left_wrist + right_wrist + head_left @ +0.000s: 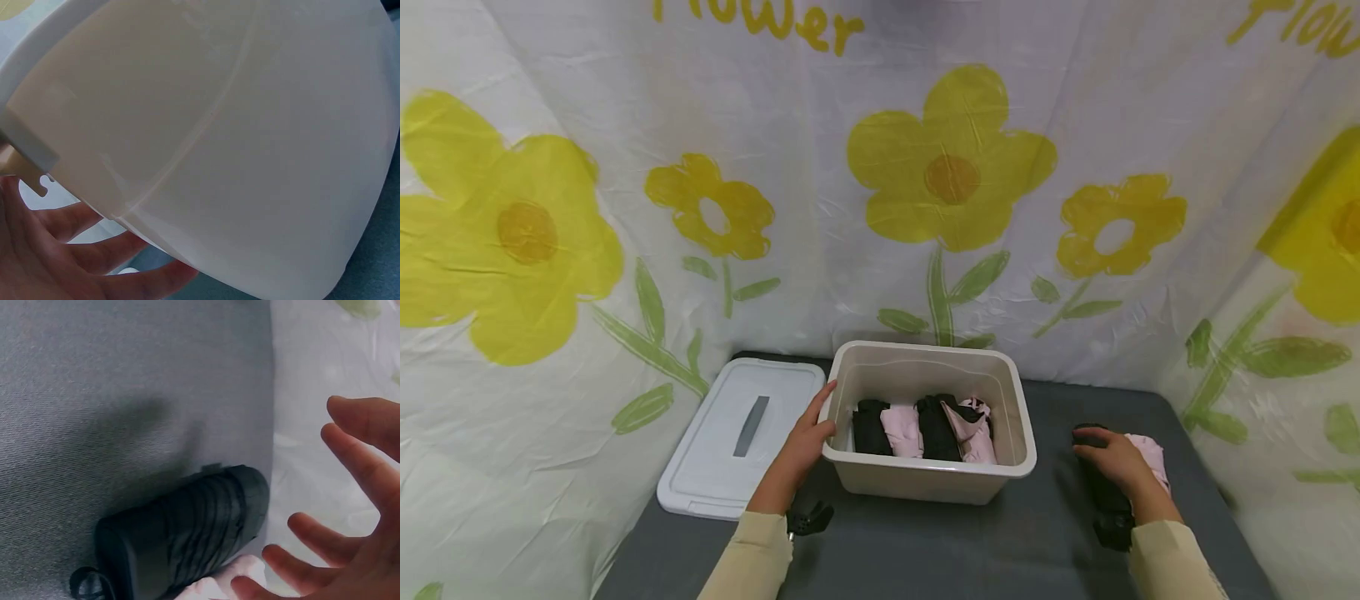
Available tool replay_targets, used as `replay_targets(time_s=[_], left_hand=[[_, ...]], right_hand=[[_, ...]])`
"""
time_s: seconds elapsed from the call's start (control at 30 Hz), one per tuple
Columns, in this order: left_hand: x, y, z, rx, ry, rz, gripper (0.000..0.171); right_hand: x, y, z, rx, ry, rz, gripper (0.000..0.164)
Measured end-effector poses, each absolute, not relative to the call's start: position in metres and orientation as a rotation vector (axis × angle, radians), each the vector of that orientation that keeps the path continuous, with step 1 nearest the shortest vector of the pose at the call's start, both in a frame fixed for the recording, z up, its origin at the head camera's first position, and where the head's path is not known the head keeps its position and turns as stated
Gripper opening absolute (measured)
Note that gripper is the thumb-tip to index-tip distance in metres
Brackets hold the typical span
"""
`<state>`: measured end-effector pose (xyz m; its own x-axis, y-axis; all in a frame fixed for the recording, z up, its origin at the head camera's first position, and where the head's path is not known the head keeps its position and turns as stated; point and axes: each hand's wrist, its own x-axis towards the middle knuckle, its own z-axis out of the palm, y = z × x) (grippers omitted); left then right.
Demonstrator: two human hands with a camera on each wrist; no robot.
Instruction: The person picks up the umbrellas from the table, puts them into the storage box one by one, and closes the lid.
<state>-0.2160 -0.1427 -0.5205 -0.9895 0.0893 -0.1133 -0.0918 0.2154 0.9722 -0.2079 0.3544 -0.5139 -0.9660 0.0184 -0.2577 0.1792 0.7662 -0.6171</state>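
Observation:
A beige plastic storage box (pixel 910 483) stands on the dark table. My left hand (pixel 802 446) grips its left rim; in the left wrist view the fingers (pixel 112 250) reach behind the box wall (pixel 262 156). Inside lie several rolled bundles, among them a black bundle (pixel 871 429) and a pink bundle (pixel 902 429). To the right, my right hand (pixel 1116 462) hovers over a black pleated roll (pixel 194 531) with a small loop at one end. Its fingers are spread and hold nothing. A pink cloth bundle (pixel 1150 454) lies beside the roll, partly hidden by the hand.
A white lid (pixel 715 450) with a grey handle lies left of the box, near the table's left edge. Behind and at both sides hangs a white curtain (pixel 820 275) with yellow flowers. The dark table (pixel 970 550) extends in front of the box.

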Motion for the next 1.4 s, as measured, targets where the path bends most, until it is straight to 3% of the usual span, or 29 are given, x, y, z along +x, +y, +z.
replay_targets(time_s=[0.7, 1.07, 1.4], left_hand=[[-0.214, -0.139, -0.515, 0.021, 2.326, 1.879, 0.078], [-0.212, -0.143, -0.517, -0.011, 2.363, 1.862, 0.077], [-0.212, -0.143, -0.520, 0.011, 2.361, 1.879, 0.078]], right_hand=[[-0.207, 0.366, -0.539, 0.186, 2.786, -0.811, 0.052], [-0.218, 0.358, -0.546, 0.005, 2.818, -0.578, 0.054], [-0.218, 0.356, -0.554, 0.110, 2.731, -0.451, 0.058]])
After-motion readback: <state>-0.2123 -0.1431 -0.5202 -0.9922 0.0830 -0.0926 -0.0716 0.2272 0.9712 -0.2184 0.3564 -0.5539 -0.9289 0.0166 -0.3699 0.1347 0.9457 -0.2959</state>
